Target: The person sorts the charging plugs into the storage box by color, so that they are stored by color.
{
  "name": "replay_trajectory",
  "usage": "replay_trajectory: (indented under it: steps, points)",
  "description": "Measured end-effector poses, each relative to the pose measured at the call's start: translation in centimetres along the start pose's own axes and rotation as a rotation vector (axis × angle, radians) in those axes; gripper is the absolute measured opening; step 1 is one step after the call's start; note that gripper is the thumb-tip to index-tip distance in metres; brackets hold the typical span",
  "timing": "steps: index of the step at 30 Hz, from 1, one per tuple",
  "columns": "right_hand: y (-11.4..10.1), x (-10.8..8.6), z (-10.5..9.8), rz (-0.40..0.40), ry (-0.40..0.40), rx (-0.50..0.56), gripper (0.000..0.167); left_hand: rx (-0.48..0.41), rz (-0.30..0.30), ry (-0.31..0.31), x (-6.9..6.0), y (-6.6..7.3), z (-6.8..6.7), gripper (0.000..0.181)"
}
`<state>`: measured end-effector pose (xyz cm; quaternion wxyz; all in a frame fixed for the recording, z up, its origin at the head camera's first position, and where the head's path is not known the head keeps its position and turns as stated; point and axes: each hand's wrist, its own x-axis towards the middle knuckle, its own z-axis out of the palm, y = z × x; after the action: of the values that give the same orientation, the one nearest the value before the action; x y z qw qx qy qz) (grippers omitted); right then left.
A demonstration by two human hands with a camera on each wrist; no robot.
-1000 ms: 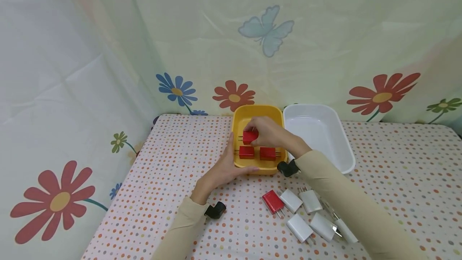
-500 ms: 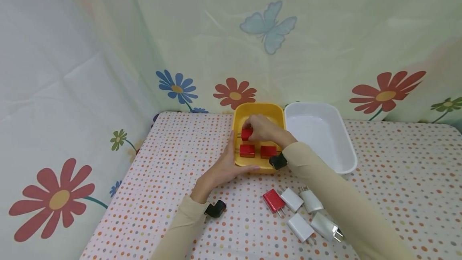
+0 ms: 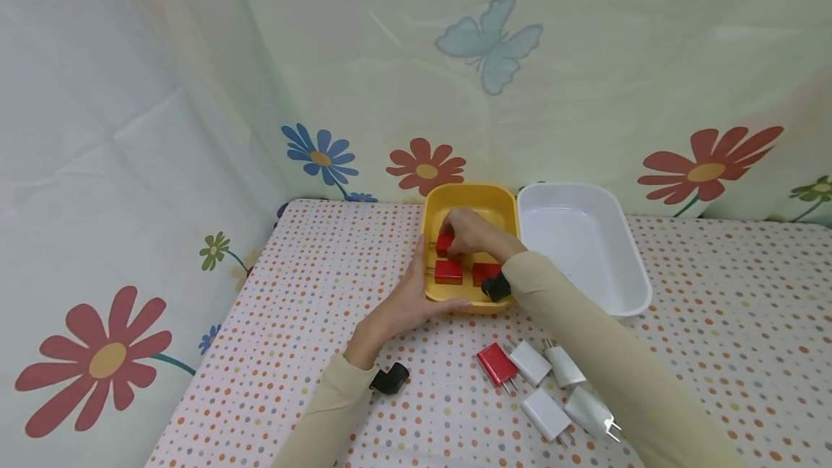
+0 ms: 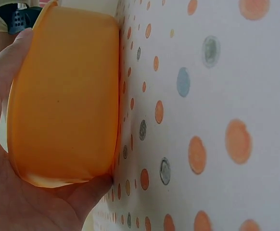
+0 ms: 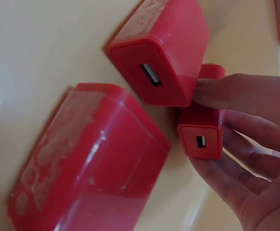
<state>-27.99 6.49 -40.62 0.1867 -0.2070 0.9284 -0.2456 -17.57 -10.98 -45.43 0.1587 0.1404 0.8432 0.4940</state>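
Note:
The right hand [image 3: 477, 232] reaches into the yellow tray [image 3: 471, 307] and pinches a red charger [image 3: 445, 245] near the tray's left side. In the right wrist view, the thumb and fingers of the right hand [image 5: 255, 149] lie on either side of this red charger [image 5: 201, 139]. Two other red chargers [image 3: 448, 272] [image 3: 486, 272] lie in the tray in front of it. The left hand [image 3: 406, 302] holds the tray's near left corner, fingers along the left wall, thumb at the front; in the left wrist view the left hand [image 4: 15, 192] touches the orange-looking wall [image 4: 68, 96].
A white tray [image 3: 585, 251] stands against the yellow one on the right. On the dotted tablecloth [image 3: 312, 273] nearer the body lie a red charger [image 3: 497, 365] and several white chargers [image 3: 546, 414], partly beneath the right forearm. A flowered curtain hangs behind.
The right hand has shifted slightly left with the red charger, and its wrist has come over the tray's near right part. The left hand keeps its place on the tray.

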Motion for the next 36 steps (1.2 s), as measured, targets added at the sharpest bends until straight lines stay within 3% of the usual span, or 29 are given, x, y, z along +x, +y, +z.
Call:
replay_trajectory:
  steps: [7,16,29,36]
  points:
    - [-0.1,-0.1,0.1,0.046,-0.038,-0.01,0.036,0.004,-0.001,0.005,-0.1,0.1,0.1,0.128]
    - [-0.3,0.2,0.4,0.08,-0.029,-0.005,0.037,-0.006,0.016,0.012,-0.2,0.1,0.0,0.129]
    - [0.5,0.5,0.7,0.03,-0.025,-0.015,0.037,0.003,0.01,0.014,-0.1,-0.1,0.1,0.128]
    - [0.0,-0.6,-0.4,-0.024,0.01,-0.01,0.043,0.012,0.021,0.011,0.1,0.0,0.0,0.128]
